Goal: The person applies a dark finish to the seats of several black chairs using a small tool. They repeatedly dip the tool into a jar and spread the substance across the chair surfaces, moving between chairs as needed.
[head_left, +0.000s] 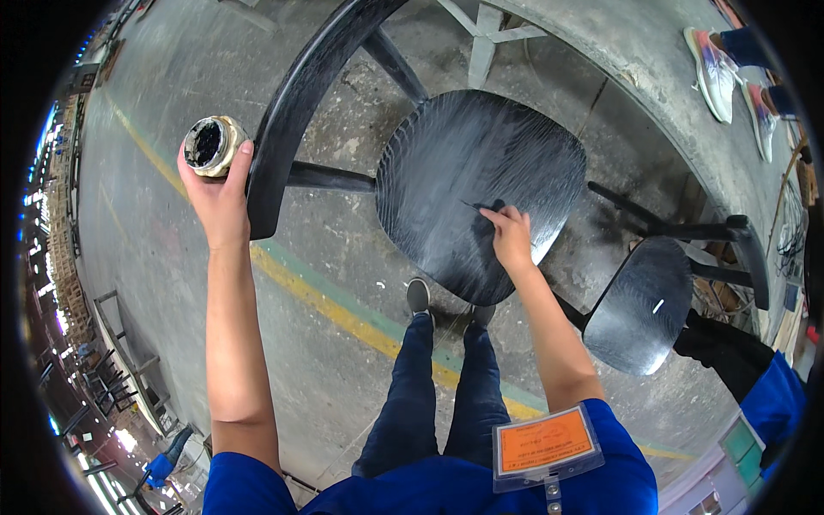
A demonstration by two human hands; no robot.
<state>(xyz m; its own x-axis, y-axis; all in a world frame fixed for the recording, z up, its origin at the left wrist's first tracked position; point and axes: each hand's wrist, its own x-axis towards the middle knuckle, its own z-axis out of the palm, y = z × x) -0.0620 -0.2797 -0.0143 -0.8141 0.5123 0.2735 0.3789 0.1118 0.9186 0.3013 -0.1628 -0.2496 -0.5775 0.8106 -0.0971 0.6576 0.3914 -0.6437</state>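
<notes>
In front of me stands a black wooden chair with a rounded seat (446, 154) and a curved backrest (296, 103) on its left side. My left hand (219, 193) is wrapped round a small open jar (230, 142) of black paint, its rim smeared, held up beside the backrest's end. Over the seat, my right hand (513, 236) pinches a thin brush (469, 204), its dark tip pointing left at the wood grain. Most of that brush is hidden by the fingers, and whether its tip touches the seat is unclear.
A second black chair (644, 300) with a white mark on its seat is at the right. Beyond stands a raised concrete ledge (618, 51), with another person's sneakers (712, 77) on it. A yellow and green line (335, 313) crosses the floor. Someone in blue (163, 468) is far left.
</notes>
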